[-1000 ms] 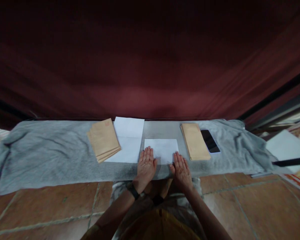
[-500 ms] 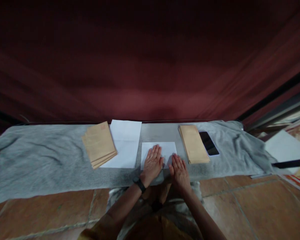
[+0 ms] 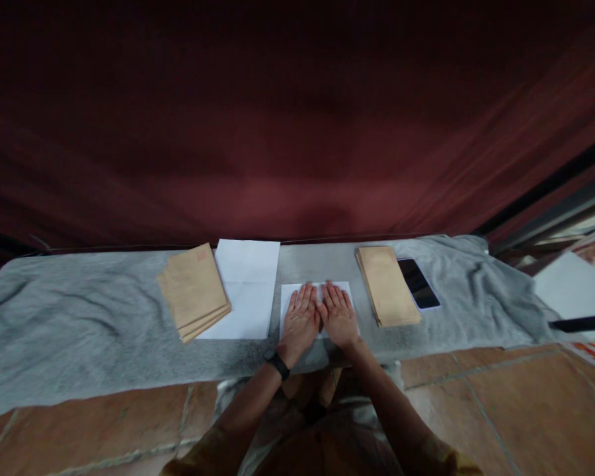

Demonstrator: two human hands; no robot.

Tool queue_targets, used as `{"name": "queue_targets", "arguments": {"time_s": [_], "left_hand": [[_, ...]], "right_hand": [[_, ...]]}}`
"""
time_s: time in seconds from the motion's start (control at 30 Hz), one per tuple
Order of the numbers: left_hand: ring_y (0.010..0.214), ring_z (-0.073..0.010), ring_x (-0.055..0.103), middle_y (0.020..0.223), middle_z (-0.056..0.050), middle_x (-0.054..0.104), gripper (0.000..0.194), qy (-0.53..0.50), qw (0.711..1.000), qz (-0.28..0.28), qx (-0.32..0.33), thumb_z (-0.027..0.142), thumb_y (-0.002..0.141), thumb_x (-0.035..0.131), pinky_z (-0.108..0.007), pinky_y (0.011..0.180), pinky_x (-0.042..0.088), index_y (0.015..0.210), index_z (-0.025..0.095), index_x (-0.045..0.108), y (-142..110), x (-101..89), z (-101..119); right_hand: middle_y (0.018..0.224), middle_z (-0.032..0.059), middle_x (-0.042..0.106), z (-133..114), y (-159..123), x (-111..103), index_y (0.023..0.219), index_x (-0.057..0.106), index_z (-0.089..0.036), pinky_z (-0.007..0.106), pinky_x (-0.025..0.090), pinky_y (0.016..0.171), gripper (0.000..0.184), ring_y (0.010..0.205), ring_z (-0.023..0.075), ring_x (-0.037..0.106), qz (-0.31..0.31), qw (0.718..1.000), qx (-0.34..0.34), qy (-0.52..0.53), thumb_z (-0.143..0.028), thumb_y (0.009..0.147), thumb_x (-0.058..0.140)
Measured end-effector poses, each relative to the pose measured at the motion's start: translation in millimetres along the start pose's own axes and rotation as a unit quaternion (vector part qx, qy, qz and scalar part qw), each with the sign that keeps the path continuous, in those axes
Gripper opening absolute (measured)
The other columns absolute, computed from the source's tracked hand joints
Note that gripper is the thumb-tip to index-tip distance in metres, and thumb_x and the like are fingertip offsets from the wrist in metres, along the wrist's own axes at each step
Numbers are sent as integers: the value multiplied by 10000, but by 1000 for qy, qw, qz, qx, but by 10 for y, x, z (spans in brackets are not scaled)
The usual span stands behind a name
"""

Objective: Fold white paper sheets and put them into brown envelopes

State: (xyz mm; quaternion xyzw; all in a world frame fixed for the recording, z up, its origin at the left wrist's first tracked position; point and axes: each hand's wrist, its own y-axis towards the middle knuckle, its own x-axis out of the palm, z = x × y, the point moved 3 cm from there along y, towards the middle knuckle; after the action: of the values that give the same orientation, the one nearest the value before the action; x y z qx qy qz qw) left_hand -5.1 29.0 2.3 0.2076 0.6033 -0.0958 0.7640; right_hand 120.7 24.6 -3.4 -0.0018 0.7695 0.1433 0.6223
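Observation:
A folded white sheet lies on the grey cloth straight ahead of me. My left hand rests flat on it, fingers stretched out, a dark band on the wrist. Beside it, thumbs nearly touching, my right hand also presses flat on the sheet. Both hands hold nothing and cover most of the paper.
To the left lie white sheets and a fanned stack of brown envelopes. A second brown envelope stack and a dark phone lie to the right. A dark red curtain hangs behind; tiled floor lies in front.
Both hands slid forward from the sheet's near edge onto its middle. The right hand moved left until it came alongside the left hand.

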Motion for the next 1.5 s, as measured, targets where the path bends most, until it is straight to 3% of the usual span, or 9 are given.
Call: {"name": "queue_targets", "arguments": {"time_s": [0.3,0.67,0.87,1.0,1.13,1.27,1.5], "left_hand": [[1521,-258,254,1614,-160,322,573,7,998,26,-65,292,1016,360,-482,1247,231,1541,66,332,-78,-24,-150],[1525,-297,227,1598,-214,326,625,18,994,55,-95,306,1012,375,-522,1235,252,1555,18,265,-183,-76,-178],[1524,-294,228,1603,-209,314,628,17,994,62,-93,305,1010,365,-525,1239,244,1560,24,254,-181,-62,-183],[1528,-288,217,1607,-203,305,627,14,994,55,-90,306,1007,348,-540,1232,259,1562,30,251,-177,-67,-189],[1527,-292,221,1604,-212,311,616,29,994,40,-92,317,1006,357,-509,1238,253,1532,0,313,-176,-81,-191],[1521,-291,242,1596,-212,330,619,32,994,43,-91,333,1008,359,-505,1232,270,1530,3,321,-175,-84,-191],[1505,-306,285,1582,-229,353,625,28,991,69,-109,361,1011,374,-493,1222,296,1519,-2,346,-231,-92,-197]], "right_hand": [[1570,174,412,186,-101,29,1558,334,-88,475,284,1188,594,1461,291,374,69,997,36,-28,-419,1066,300],[1555,243,405,382,-392,-39,1553,299,-15,470,348,1160,670,1440,324,397,94,992,66,-45,-465,1058,317],[1584,254,345,252,-561,-138,1587,191,-28,517,361,1150,669,1466,345,353,127,987,90,-29,-395,1055,359],[1609,196,331,-49,-596,-141,1606,151,-83,498,337,1176,654,1488,307,325,84,996,18,10,-371,1052,343],[1588,178,384,-222,-641,-88,1581,266,-86,463,318,1192,615,1470,288,362,52,999,-12,12,-381,1048,351],[1564,199,415,-124,-712,-83,1554,321,-57,461,316,1189,613,1458,298,380,75,997,13,-17,-401,1049,372],[1554,205,424,110,-874,-165,1586,248,-74,466,333,1174,635,1425,299,434,108,992,30,-51,-403,1055,366]]}}
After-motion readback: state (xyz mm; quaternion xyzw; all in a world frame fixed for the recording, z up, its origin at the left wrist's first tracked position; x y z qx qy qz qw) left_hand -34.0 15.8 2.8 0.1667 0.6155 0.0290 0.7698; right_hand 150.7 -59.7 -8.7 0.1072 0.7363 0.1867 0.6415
